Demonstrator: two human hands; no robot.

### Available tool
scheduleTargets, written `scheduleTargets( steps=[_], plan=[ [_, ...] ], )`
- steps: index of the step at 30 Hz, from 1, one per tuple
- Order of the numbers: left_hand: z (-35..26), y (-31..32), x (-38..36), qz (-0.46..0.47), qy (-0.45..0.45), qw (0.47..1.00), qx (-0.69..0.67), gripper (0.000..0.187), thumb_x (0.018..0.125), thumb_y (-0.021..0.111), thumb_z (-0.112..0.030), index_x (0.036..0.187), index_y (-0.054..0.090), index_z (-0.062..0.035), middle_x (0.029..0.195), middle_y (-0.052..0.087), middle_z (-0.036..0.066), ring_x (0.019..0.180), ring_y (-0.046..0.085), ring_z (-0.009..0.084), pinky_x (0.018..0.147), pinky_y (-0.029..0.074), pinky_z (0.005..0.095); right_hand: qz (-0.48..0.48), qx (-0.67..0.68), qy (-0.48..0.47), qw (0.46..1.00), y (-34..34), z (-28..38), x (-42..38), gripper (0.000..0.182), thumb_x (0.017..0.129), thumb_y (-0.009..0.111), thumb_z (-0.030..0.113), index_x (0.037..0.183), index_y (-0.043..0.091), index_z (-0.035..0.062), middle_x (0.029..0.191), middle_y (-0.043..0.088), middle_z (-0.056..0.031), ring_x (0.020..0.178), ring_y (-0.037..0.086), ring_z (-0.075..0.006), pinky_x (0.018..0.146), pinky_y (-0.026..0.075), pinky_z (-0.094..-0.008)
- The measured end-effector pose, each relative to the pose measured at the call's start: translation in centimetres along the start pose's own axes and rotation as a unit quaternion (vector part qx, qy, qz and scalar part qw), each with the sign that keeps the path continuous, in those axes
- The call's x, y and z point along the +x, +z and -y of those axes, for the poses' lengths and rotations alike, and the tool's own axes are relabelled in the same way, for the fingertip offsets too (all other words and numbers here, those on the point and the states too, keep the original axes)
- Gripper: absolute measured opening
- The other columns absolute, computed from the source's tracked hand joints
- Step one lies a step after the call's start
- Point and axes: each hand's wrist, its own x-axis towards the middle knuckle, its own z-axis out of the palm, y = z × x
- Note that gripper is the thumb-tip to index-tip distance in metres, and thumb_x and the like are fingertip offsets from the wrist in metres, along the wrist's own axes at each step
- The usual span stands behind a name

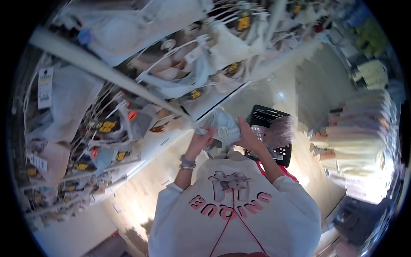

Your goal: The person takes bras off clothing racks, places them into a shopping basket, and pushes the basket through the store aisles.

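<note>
In front of my waist, a pale blue-grey folded garment (225, 127) with a small round print is held up between my two hands. My left hand (204, 138), with bands on its wrist, has its fingers closed on the garment's left edge. Along the garment's right side lies my right hand (249, 136), its fingers stretched out against the cloth. Just right of my right hand, a black perforated basket (270, 112) holds a pinkish garment (279, 132).
Racks of hanging bras (167, 68) with price tags fill the left and top, with a white rail (98, 66) crossing them. Pale garments (364, 141) hang at the right. A dark pile (357, 220) sits lower right, beside the wooden floor (314, 171).
</note>
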Motion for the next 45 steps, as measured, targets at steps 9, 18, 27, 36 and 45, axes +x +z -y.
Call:
scheduleTargets(
  steps=[9, 18, 27, 36, 45],
  plan=[
    [-15.1, 9.8, 1.8, 0.241, 0.161, 0.949, -0.123, 0.036, 0.085, 0.065, -0.026, 0.112, 0.053, -0.0066, 0.066, 0.05, -0.002, 0.05, 0.033, 0.0026, 0.044, 0.023, 0.0178, -0.376, 0.162, 0.029, 0.912, -11.4, 4.8, -6.3, 0.037, 0.078, 0.058, 0.007, 0.114, 0.055, -0.0019, 0.092, 0.065, -0.013, 0.081, 0.064, -0.0187, 0.072, 0.049, -0.03],
    [-9.4, 12.0, 6.4, 0.069, 0.249, 0.964, 0.064, 0.04, 0.086, 0.064, -0.014, 0.12, 0.048, -0.0026, 0.101, 0.057, 0.005, 0.095, 0.051, 0.0132, 0.088, 0.041, 0.0286, -0.527, 0.572, 0.064, 0.625, -16.2, 8.7, -16.5, 0.036, 0.086, 0.061, 0.017, 0.114, 0.052, -0.0044, 0.105, 0.062, -0.0116, 0.095, 0.062, -0.0207, 0.083, 0.049, -0.0328],
    [-7.2, 13.4, 2.2, 0.4, 0.159, 0.902, 0.03, 0.058, 0.082, 0.069, -0.025, 0.128, 0.042, -0.002, 0.123, 0.051, 0.01, 0.117, 0.047, 0.0209, 0.101, 0.033, 0.0339, -0.702, 0.274, 0.19, 0.63, -9.7, 14.8, -17.5, 0.023, 0.085, 0.061, 0.016, 0.099, 0.064, -0.0017, 0.078, 0.063, -0.0039, 0.062, 0.056, -0.0122, 0.053, 0.046, -0.0251],
    [-9.0, 10.5, 0.5, 0.394, -0.112, 0.907, -0.094, 0.051, 0.087, 0.065, -0.023, 0.125, 0.043, 0.0019, 0.116, 0.055, 0.012, 0.108, 0.055, 0.0203, 0.089, 0.045, 0.032, -0.506, -0.169, 0.26, 0.805, 2.0, 22.6, -5.6, 0.076, 0.069, 0.068, 0.007, 0.136, 0.035, 0.003, 0.119, 0.047, -0.0242, 0.104, 0.05, -0.0398, 0.087, 0.043, -0.0435],
    [-11.2, 10.7, 4.9, 0.517, -0.317, 0.701, -0.376, 0.037, 0.094, 0.048, -0.015, 0.128, 0.043, -0.0009, 0.124, 0.055, 0.013, 0.112, 0.055, 0.0267, 0.097, 0.044, 0.0407, -0.708, 0.223, 0.246, 0.623, 5.8, 20.4, -11.4, 0.026, 0.09, 0.056, 0.016, 0.11, 0.055, -0.0003, 0.104, 0.061, -0.0097, 0.101, 0.056, -0.0211, 0.091, 0.04, -0.0321]
  ],
)
